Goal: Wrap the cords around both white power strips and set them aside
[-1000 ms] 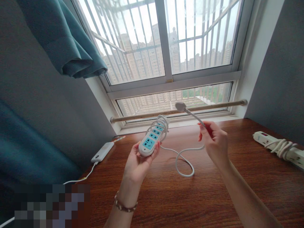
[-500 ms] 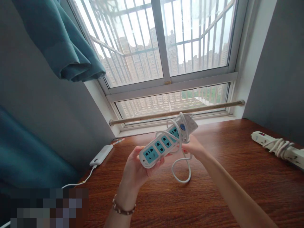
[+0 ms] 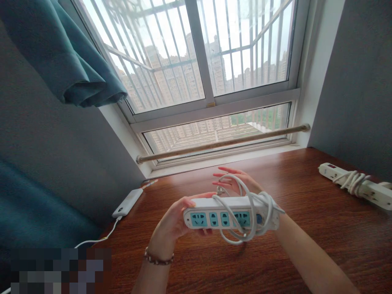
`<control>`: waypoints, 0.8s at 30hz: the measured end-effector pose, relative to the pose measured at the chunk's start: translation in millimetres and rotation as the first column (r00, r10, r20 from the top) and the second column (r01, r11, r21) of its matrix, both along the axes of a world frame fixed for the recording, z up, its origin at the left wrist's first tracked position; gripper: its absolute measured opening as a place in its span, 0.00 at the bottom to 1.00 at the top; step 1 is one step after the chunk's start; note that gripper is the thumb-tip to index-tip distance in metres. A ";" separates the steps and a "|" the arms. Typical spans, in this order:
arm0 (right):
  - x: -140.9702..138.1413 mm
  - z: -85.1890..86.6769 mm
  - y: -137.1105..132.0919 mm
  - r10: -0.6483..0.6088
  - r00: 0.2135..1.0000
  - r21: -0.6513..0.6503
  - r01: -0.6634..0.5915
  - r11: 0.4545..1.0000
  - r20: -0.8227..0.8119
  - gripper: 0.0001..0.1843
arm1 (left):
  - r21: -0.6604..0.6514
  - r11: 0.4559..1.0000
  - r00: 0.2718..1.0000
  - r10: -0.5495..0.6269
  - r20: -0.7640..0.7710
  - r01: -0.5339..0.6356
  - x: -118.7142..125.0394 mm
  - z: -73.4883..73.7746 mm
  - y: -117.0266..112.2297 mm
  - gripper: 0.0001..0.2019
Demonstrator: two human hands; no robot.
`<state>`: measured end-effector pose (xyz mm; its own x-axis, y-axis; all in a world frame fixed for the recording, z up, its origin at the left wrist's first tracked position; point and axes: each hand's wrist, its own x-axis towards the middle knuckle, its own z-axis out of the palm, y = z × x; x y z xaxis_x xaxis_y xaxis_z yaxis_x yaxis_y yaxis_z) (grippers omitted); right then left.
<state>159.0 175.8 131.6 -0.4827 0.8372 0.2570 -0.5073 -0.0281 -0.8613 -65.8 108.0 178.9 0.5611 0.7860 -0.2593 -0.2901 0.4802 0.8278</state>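
Observation:
A white power strip (image 3: 204, 219) with blue-green socket panels is held over the table, its sockets facing me. My left hand (image 3: 173, 219) grips its left end, thumb along the upper edge and fingers underneath. White cord (image 3: 252, 216) winds round the strip's right half, and loose loops hang in front of the sockets. Behind the strip, my right hand (image 3: 240, 181) has its fingers stretched out and apart, close to the upper cord loop. The strip and cord partly cover its wrist. A small end piece, perhaps the plug (image 3: 219, 190), shows near the fingertips.
Another white power strip (image 3: 372, 192), wrapped in its own cord, lies on the wooden table (image 3: 284, 175) at the right. To the left is a white box-shaped device (image 3: 128, 203) with a cable. A rod (image 3: 223, 143) crosses below the barred window; a blue curtain (image 3: 82, 69) hangs upper left.
The power strip has turned from slanting to nearly level and come lower. My right hand has moved behind it with fingers spread, and the cord loops have shifted. The view has tilted slightly.

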 end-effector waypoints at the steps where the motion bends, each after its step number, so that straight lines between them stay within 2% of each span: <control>1: 3.9 0.6 3.3 -0.008 0.999 0.004 0.008 1.000 -0.047 0.25 | 0.015 0.999 0.999 0.029 -0.018 -0.028 -2.5 -1.0 0.4 0.25; 6: 32.9 14.6 10.8 -0.128 0.972 0.072 0.144 0.987 -0.198 0.19 | -0.007 0.992 0.992 0.128 -0.015 -0.128 -21.5 -2.7 7.6 0.24; 8: 44.7 23.9 7.7 -0.225 0.940 0.038 0.242 0.969 -0.255 0.16 | -0.008 0.987 0.987 0.160 -0.020 -0.160 -31.0 -2.4 14.0 0.24; 11: 58.8 37.5 -0.4 -0.335 0.883 -0.052 0.337 0.940 -0.328 0.12 | 0.058 0.969 0.969 0.243 -0.032 -0.241 -44.3 -2.6 25.0 0.23; 14: 66.3 45.1 -6.6 -0.397 0.862 -0.114 0.381 0.918 -0.317 0.10 | 0.088 0.897 0.900 0.436 -0.005 -0.434 -52.7 -3.2 34.0 0.24; 16: 66.2 45.1 -7.3 -0.467 0.862 -0.095 0.457 0.884 -0.197 0.13 | 0.085 0.839 0.843 0.535 0.055 -0.538 -55.0 -3.2 37.4 0.25; 18: 61.7 41.5 -5.4 -0.564 0.826 -0.003 0.564 0.826 0.018 0.18 | 0.074 0.833 0.832 0.534 0.151 -0.548 -55.3 -3.0 38.8 0.27; 20: 52.9 35.7 -2.7 -0.647 0.716 0.217 0.610 0.762 0.261 0.23 | 0.056 0.872 0.853 0.460 0.248 -0.486 -54.5 -2.7 38.6 0.27; 22: 39.7 28.8 -1.6 -0.722 0.551 0.500 0.525 0.689 0.418 0.25 | 0.028 0.906 0.862 0.393 0.320 -0.423 -52.3 -2.5 37.4 0.27; 24: 22.0 21.2 -3.9 -0.790 0.375 0.722 0.337 0.604 0.485 0.26 | 0.012 0.926 0.864 0.348 0.364 -0.378 -48.2 -2.7 35.2 0.26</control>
